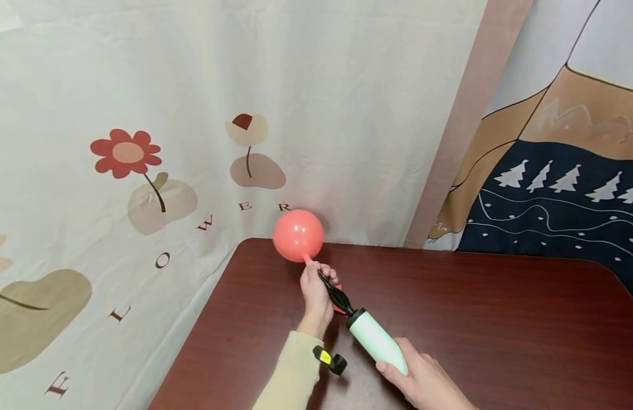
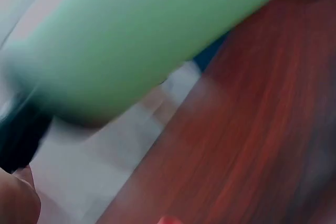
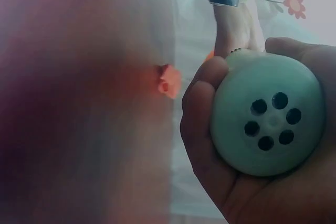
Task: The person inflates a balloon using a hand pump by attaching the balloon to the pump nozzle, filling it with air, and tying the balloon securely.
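Observation:
A round, inflated coral-red balloon (image 1: 297, 235) stands at the far end of the table, its neck pointing down toward me. My left hand (image 1: 317, 290) pinches that neck, where the black tip of a balloon pump (image 1: 378, 340) meets it; the fingers hide the joint itself. The pump has a mint-green body, and its holed end cap (image 3: 273, 121) faces the right wrist camera. My right hand (image 1: 421, 373) grips the rear of this body. Blurred, the same green body (image 2: 131, 35) crosses the left wrist view.
A small red piece (image 1: 339, 290) lies on the dark wooden table (image 1: 475, 319), partly hidden behind the left hand and the pump. Printed curtains (image 1: 347, 114) hang along the table's back and left. A black strapped device (image 1: 331, 360) sits on the left sleeve.

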Action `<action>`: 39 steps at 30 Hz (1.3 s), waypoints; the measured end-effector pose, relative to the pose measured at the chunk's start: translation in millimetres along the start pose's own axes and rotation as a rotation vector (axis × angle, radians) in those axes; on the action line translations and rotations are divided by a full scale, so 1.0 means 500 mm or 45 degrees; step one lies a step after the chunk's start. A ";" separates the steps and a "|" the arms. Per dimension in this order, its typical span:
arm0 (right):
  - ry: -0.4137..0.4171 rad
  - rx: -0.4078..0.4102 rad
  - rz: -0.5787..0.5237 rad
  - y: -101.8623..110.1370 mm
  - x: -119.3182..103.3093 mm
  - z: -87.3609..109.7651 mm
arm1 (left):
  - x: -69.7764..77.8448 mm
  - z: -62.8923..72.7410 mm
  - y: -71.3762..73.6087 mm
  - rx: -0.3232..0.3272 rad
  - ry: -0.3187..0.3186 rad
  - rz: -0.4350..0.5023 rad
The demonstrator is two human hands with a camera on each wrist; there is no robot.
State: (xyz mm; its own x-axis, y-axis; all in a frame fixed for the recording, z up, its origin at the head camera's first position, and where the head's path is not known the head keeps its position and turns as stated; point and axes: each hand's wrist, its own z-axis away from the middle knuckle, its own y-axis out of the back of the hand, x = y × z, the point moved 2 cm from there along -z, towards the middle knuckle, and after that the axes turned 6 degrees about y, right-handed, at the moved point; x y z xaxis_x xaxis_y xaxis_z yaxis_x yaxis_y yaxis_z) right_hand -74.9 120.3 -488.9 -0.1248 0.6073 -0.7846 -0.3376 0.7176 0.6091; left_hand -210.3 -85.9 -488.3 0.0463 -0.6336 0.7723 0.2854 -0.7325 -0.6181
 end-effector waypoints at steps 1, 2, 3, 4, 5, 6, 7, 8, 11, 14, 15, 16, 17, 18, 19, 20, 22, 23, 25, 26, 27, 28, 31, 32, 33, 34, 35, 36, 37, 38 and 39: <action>-0.005 -0.013 0.012 0.000 0.003 0.003 | 0.004 -0.006 0.004 0.016 -0.017 -0.001; -0.010 -0.026 0.017 0.001 0.006 0.006 | 0.008 -0.010 0.007 0.028 -0.026 -0.013; -0.008 -0.027 0.022 0.001 0.008 0.009 | 0.010 -0.013 0.009 0.031 -0.025 -0.038; -0.009 -0.035 0.019 0.000 0.010 0.009 | 0.012 -0.013 0.010 0.033 -0.024 -0.076; -0.005 -0.042 0.016 0.000 0.012 0.010 | 0.013 -0.013 0.011 0.033 -0.016 -0.113; -0.010 -0.051 0.013 0.001 0.013 0.011 | 0.013 -0.013 0.012 0.029 -0.013 -0.150; -0.020 -0.060 0.009 0.002 0.015 0.011 | 0.013 -0.013 0.014 0.028 -0.010 -0.184; -0.029 -0.067 0.000 0.003 0.016 0.012 | 0.013 -0.013 0.015 0.027 -0.018 -0.223; -0.063 -0.067 0.006 0.011 0.022 0.018 | 0.015 -0.017 0.024 0.008 -0.070 -0.297; -0.116 -0.052 0.014 0.027 0.034 0.027 | 0.021 -0.024 0.038 0.000 -0.122 -0.342; -0.143 -0.047 0.018 0.035 0.040 0.030 | 0.023 -0.025 0.044 0.002 -0.131 -0.345; -0.168 -0.041 0.024 0.043 0.047 0.034 | 0.025 -0.026 0.050 0.009 -0.139 -0.357; -0.195 -0.039 0.025 0.053 0.055 0.037 | 0.027 -0.027 0.056 0.013 -0.145 -0.371; -0.219 -0.033 0.036 0.063 0.063 0.040 | 0.029 -0.028 0.062 0.017 -0.147 -0.389; -0.233 -0.023 0.056 0.074 0.072 0.043 | 0.030 -0.027 0.067 0.014 -0.148 -0.405; -0.246 -0.013 0.079 0.085 0.081 0.046 | 0.032 -0.026 0.071 0.007 -0.151 -0.422; -0.268 0.006 0.139 0.106 0.100 0.051 | 0.035 -0.024 0.079 -0.014 -0.162 -0.470; -0.277 0.016 0.173 0.117 0.110 0.054 | 0.036 -0.022 0.082 -0.027 -0.171 -0.495; -0.292 0.044 0.248 0.138 0.129 0.059 | 0.038 -0.018 0.086 -0.048 -0.186 -0.551; -0.295 0.060 0.281 0.148 0.139 0.061 | 0.038 -0.016 0.087 -0.055 -0.193 -0.583; -0.296 0.077 0.317 0.158 0.148 0.064 | 0.037 -0.015 0.089 -0.062 -0.198 -0.614; -0.300 0.095 0.346 0.168 0.157 0.067 | 0.037 -0.013 0.089 -0.070 -0.201 -0.644; -0.299 0.145 0.421 0.196 0.186 0.076 | 0.034 -0.006 0.088 -0.098 -0.208 -0.711; -0.304 0.161 0.441 0.204 0.194 0.079 | 0.032 -0.004 0.086 -0.114 -0.208 -0.720; -0.313 0.174 0.457 0.212 0.202 0.083 | 0.031 -0.002 0.084 -0.129 -0.204 -0.722; -0.324 0.188 0.469 0.219 0.209 0.086 | 0.029 0.000 0.082 -0.143 -0.202 -0.725; -0.330 0.202 0.476 0.225 0.217 0.090 | 0.027 0.002 0.080 -0.156 -0.198 -0.722; -0.333 0.215 0.488 0.230 0.223 0.092 | 0.025 0.004 0.079 -0.167 -0.192 -0.717; -0.337 0.230 0.505 0.235 0.228 0.095 | 0.023 0.006 0.076 -0.177 -0.191 -0.714; -0.342 0.238 0.514 0.239 0.233 0.096 | 0.021 0.007 0.074 -0.184 -0.189 -0.716; -0.342 0.242 0.525 0.242 0.238 0.097 | 0.018 0.008 0.073 -0.191 -0.187 -0.718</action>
State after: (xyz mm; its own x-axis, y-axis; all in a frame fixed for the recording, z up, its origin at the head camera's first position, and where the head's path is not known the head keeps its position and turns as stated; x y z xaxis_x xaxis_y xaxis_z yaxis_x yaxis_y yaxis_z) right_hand -85.2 295.8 -502.9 0.0402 0.9003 -0.4335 -0.1327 0.4348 0.8907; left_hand -195.8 -117.4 -503.3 0.0621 -0.1040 0.9926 0.1664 -0.9796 -0.1131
